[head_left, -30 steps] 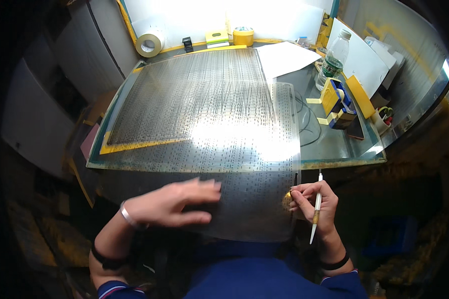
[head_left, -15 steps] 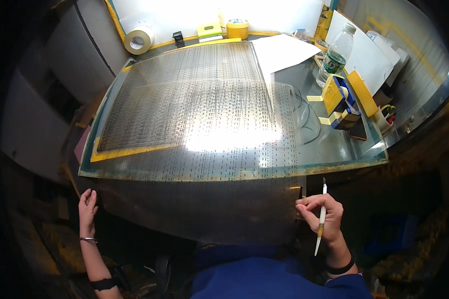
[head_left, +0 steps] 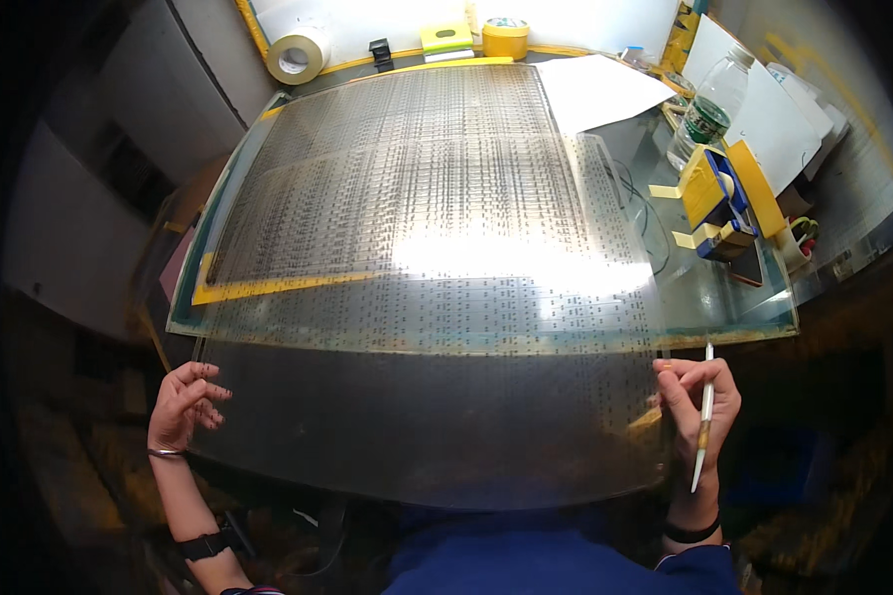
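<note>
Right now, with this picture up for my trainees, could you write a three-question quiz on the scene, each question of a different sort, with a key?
1. Which hand holds the slim white pen-shaped tool beside the large see-through sheet with rows of dark marks?

2. True or false: the clear plastic bottle with a green label stands farther from the person than the yellow-and-blue tape dispenser.

3. Which of these is farthest left?
A) round yellow tub
B) thick roll of pale tape
C) white sheet of paper

Key: 1. The right hand. 2. True. 3. B.
</note>
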Tool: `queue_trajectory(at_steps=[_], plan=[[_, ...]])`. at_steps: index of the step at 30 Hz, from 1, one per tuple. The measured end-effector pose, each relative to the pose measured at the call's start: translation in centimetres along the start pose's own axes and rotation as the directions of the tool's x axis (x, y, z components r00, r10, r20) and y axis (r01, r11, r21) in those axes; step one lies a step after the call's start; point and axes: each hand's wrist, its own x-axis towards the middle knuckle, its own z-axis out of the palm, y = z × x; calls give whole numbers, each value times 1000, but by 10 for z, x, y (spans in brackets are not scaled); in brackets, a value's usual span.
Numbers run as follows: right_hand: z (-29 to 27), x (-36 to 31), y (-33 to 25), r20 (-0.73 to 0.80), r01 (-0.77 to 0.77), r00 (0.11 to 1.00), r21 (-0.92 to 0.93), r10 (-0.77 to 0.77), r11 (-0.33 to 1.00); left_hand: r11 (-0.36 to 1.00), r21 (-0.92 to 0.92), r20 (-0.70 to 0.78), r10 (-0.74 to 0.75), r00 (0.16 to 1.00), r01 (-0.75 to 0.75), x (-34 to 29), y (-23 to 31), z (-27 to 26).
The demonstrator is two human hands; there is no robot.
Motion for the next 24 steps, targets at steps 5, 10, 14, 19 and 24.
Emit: queue_trajectory(at_steps=[5, 10, 14, 19, 24], plan=[[1, 13, 3, -20, 69, 997, -33, -70, 997, 998, 54, 61, -33, 998, 30, -10, 21, 19], [1, 13, 5, -38, 5, 999, -12, -6, 1000, 1000, -2, -11, -11, 1000, 11, -11, 24, 30], [-2, 11, 10, -55, -16, 998, -40, 14, 999, 1000, 0, -84, 20, 996, -21, -6, 25, 42], [-1, 12, 10, -60, -11, 998, -73, 7, 997, 992, 89, -104, 102, 989, -93, -3, 29, 48], [-3, 12, 14, -64, -4, 998, -68, 0, 998, 983, 100, -144, 167, 975, -154, 1, 27, 50]])
